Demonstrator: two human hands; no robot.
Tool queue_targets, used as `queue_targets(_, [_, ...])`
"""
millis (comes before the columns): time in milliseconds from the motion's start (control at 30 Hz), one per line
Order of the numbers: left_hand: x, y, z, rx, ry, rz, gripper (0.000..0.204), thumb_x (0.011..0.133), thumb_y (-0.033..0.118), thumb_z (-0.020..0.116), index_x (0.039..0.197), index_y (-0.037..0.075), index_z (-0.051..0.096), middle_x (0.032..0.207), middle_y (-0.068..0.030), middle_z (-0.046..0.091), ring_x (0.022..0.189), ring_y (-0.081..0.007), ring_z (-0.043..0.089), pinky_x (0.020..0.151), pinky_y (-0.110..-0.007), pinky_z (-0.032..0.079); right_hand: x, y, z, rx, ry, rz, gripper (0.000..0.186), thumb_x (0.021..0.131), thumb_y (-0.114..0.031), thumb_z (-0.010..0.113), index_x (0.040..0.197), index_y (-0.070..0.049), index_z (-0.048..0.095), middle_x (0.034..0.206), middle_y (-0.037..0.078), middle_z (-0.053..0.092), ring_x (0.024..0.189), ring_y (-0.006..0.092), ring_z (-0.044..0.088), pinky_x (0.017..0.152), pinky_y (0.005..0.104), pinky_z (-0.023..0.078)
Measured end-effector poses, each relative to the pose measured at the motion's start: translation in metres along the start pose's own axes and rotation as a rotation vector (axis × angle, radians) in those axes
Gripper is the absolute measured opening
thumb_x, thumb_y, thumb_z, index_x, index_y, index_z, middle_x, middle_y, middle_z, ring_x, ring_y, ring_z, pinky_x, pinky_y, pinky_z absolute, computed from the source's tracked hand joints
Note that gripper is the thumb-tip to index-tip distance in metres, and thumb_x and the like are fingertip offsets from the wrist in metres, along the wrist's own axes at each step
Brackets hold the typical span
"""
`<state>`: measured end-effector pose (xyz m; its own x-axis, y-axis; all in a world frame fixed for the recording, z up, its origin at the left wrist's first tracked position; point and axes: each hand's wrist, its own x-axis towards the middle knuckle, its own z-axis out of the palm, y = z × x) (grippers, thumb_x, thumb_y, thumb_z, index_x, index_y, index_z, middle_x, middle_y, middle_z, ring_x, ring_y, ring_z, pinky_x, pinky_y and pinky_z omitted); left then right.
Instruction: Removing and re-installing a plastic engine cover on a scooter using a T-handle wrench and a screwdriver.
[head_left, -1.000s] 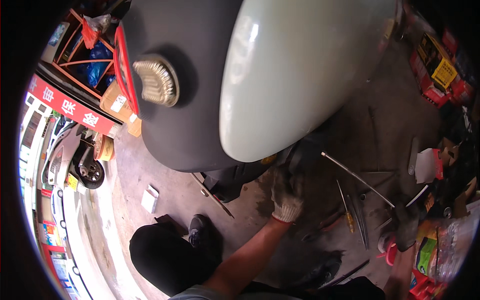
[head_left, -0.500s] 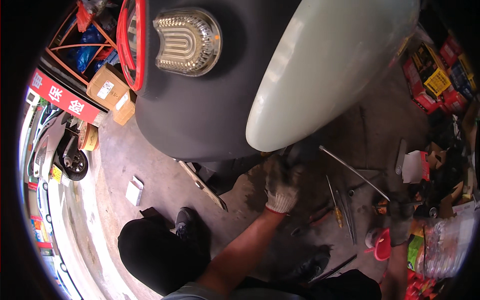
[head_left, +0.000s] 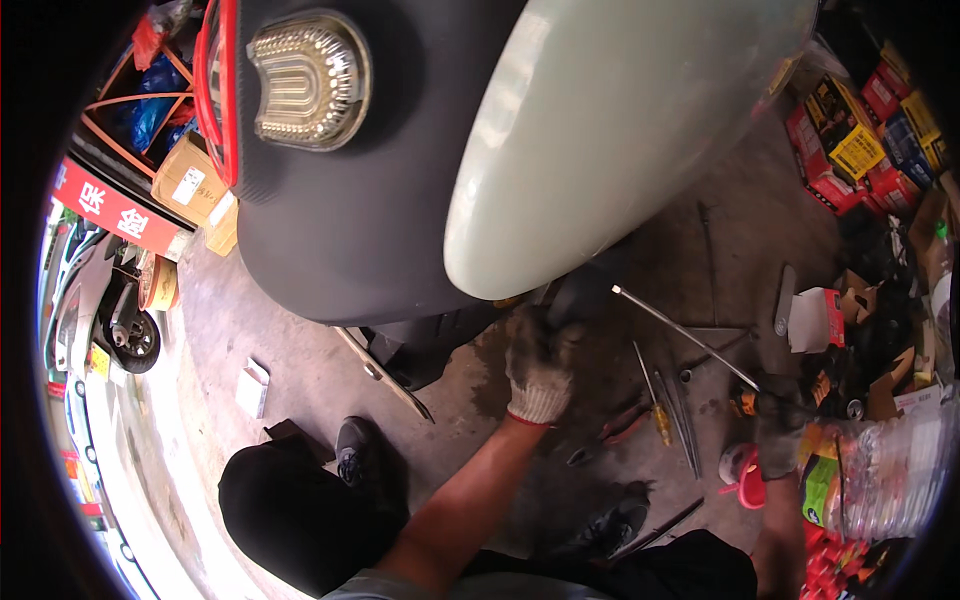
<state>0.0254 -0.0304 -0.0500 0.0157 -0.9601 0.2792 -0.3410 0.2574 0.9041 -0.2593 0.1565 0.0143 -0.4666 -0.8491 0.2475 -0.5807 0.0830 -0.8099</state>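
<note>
A dark grey scooter body (head_left: 330,240) with a clear ribbed lamp (head_left: 310,85) and a pale grey-green panel (head_left: 590,150) fills the top of the view. My left hand (head_left: 540,370), in a soiled whitish glove, is raised to the underside below the panel's tip. Its fingers are curled, and what they hold is hidden. At the right, my right hand (head_left: 780,435), in a dark-stained glove, is closed on an orange and black power tool (head_left: 745,402). From the tool a long metal rod (head_left: 690,340) slants up to the left, its tip apart from my left hand.
On the floor lie a yellow-handled screwdriver (head_left: 662,425), red-handled pliers (head_left: 625,424) and a small white box (head_left: 253,388). A red funnel (head_left: 750,488) and plastic bottles (head_left: 880,480) stand near my right arm. Stacked boxes (head_left: 830,140) are at far right; a parked scooter (head_left: 125,320) is at left.
The view has shifted right, so the scooter body and floor things appear farther left. Both hands keep about the same places relative to the scooter and the rod.
</note>
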Motion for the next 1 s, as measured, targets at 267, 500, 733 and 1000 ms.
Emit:
queue_targets(267, [-0.001, -0.019, 0.004, 0.047, 0.027, 0.095, 0.043, 0.084, 0.034, 0.068, 0.094, -0.002, 0.047, 0.079, -0.0169, 0.052, 0.073, -0.0282, 0.05, 0.07, -0.038, 0.043, 0.0, 0.001, -0.007, 0.354, -0.068, 0.528, 0.015, 0.086, 0.0, 0.058, 0.1, -0.006, 0.063, 0.097, 0.001, 0.061, 0.087, 0.0087, 0.055, 0.077, 0.0257, 0.047])
queue_targets(500, [0.003, 0.004, -0.002, -0.122, -0.054, -0.105, 0.046, 0.083, 0.037, 0.071, 0.095, -0.002, 0.048, 0.083, -0.011, 0.053, 0.078, -0.0188, 0.05, 0.073, -0.032, 0.043, 0.012, -0.017, 0.005, 0.06, 0.06, 0.056, 0.01, 0.086, 0.0, 0.056, 0.092, -0.006, 0.062, 0.078, -0.004, 0.055, 0.069, 0.0061, 0.05, 0.061, 0.0214, 0.042])
queue_targets(733, [-0.016, 0.003, 0.015, -0.144, 0.193, -0.141, 0.045, 0.088, 0.03, 0.065, 0.114, -0.005, 0.051, 0.1, -0.0129, 0.058, 0.091, -0.0281, 0.057, 0.087, -0.04, 0.046, 0.022, -0.031, -0.005, 0.476, -0.02, 0.558, 0.008, 0.087, -0.004, 0.058, 0.093, -0.008, 0.06, 0.076, -0.003, 0.055, 0.057, 0.004, 0.043, 0.048, 0.0196, 0.032])
queue_targets(1000, [-0.055, 0.068, 0.061, -0.846, -0.57, -0.619, 0.034, 0.097, 0.033, 0.052, 0.11, 0.002, 0.058, 0.097, -0.0073, 0.062, 0.082, -0.0126, 0.058, 0.07, -0.029, 0.049, 0.027, -0.027, -0.008, 0.977, -0.187, 0.999, 0.007, 0.088, -0.019, 0.06, 0.082, -0.018, 0.055, 0.057, -0.009, 0.04, 0.044, 0.0045, 0.037, 0.04, 0.0214, 0.028])
